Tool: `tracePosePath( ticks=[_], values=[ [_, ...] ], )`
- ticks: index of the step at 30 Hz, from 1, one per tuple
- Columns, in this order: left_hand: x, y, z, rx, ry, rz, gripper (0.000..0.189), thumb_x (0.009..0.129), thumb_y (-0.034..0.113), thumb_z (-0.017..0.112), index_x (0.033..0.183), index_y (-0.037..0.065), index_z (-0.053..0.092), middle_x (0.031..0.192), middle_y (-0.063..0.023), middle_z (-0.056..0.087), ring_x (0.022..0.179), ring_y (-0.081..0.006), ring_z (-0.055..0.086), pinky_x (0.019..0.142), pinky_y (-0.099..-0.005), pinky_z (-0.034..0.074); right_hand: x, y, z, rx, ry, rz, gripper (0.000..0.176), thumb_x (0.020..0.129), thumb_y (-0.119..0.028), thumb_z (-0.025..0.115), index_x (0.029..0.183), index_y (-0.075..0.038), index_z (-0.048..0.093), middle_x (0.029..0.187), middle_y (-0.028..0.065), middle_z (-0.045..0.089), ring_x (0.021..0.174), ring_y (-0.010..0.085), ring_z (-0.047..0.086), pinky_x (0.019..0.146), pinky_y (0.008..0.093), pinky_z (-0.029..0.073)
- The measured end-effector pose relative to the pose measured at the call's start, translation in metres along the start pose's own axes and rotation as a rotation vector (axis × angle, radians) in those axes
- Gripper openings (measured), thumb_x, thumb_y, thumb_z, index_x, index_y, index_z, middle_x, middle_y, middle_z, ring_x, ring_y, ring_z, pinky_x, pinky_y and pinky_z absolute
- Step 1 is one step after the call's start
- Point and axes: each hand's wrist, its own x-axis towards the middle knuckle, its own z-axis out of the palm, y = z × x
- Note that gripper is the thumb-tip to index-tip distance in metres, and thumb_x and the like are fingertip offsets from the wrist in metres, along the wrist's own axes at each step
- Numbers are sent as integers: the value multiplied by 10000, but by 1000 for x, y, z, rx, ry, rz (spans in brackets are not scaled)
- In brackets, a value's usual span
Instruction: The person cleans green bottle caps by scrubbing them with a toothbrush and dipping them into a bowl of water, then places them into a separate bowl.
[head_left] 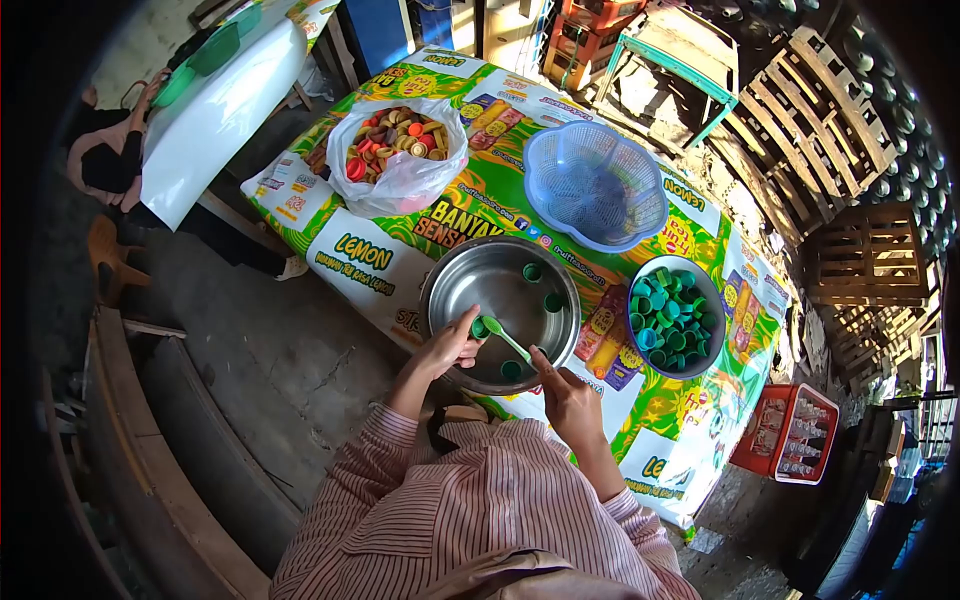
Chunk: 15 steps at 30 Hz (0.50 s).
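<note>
My left hand (451, 345) pinches a green bottle cap (480, 327) above the near left part of a steel basin (455, 277). My right hand (570, 398) is closed round a light green brush (512, 343), which looks like a toothbrush. The brush's head meets the cap in my left hand. Several more green caps lie inside the basin, one of them a dark green cap (532, 272) near the far wall. To the basin's right stands a bowl (634, 300) heaped with green caps (672, 315).
A white plastic bag (440, 185) of red, yellow and brown caps stands at the table's far left. A blue plastic basket (590, 185) sits beyond the basin. Around the table are a red crate (762, 425) of bottles, wooden pallets (815, 125) and another person (110, 165) at far left.
</note>
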Motion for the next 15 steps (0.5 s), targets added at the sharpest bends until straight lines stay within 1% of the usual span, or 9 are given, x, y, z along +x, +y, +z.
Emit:
tracePosePath(
  ticks=[1, 2, 4, 6, 8, 9, 12, 13, 15],
  values=[
    [1, 2, 1, 5, 17, -7, 505, 892, 553, 351, 641, 115, 370, 487, 64, 208, 418, -64, 209, 428, -227, 241, 2, 0, -3, -16, 36, 19, 527, 766, -28, 584, 1246, -228, 501, 660, 58, 582, 505, 223, 557, 471, 352, 450],
    [0, 5, 2, 7, 16, -5, 505, 892, 553, 351, 641, 115, 370, 487, 64, 208, 418, -64, 209, 428, -227, 241, 1, 1, -3, -16, 38, 18, 527, 766, -28, 584, 1246, -228, 501, 660, 58, 582, 505, 223, 557, 471, 352, 450],
    [-4, 15, 6, 11, 58, -56, 503, 898, 542, 342, 623, 120, 351, 496, 79, 194, 418, -67, 205, 427, -226, 241, -1, 3, -1, -85, 29, -134, 591, 742, -39, 552, 1286, -252, 454, 610, 30, 518, 456, 193, 526, 415, 344, 423],
    [-2, 17, -1, 37, 14, -80, 506, 899, 536, 333, 613, 119, 341, 497, 85, 186, 416, -62, 201, 419, -222, 227, -1, 9, -2, -85, 36, -151, 575, 752, -62, 561, 1281, -260, 458, 613, 25, 519, 448, 188, 520, 402, 337, 420],
    [1, 21, -8, 149, -225, -139, 504, 895, 538, 329, 608, 123, 333, 493, 78, 198, 417, -54, 198, 413, -219, 213, 3, 11, -11, -155, 56, -109, 577, 753, -76, 568, 1283, -273, 453, 612, 19, 513, 437, 188, 510, 391, 331, 418],
    [2, 23, -10, 133, -262, -161, 507, 890, 542, 326, 611, 120, 351, 490, 73, 202, 418, -46, 196, 408, -212, 195, 4, 7, -14, -173, 49, -107, 586, 751, -80, 569, 1287, -282, 447, 613, 16, 508, 434, 184, 507, 385, 323, 421],
    [2, 33, -10, 238, -299, -225, 497, 890, 534, 343, 617, 119, 368, 495, 71, 210, 418, -46, 204, 397, -208, 187, 3, 2, -18, -199, 25, -178, 602, 738, -84, 576, 1290, -282, 443, 621, 14, 513, 441, 175, 511, 386, 320, 422],
    [1, 37, -9, 258, -283, -273, 475, 886, 519, 372, 627, 122, 382, 517, 66, 242, 420, -48, 212, 384, -204, 182, 3, 3, -18, -200, 25, -176, 602, 738, -84, 576, 1290, -282, 443, 621, 14, 513, 441, 175, 511, 386, 320, 422],
    [-3, 45, -4, 307, -253, -277, 463, 883, 515, 385, 637, 123, 391, 530, 64, 256, 423, -47, 214, 380, -204, 184, 4, 8, -19, -254, 1, -191, 611, 724, -84, 580, 1286, -286, 450, 624, 10, 509, 438, 162, 507, 384, 311, 415]
  ],
)
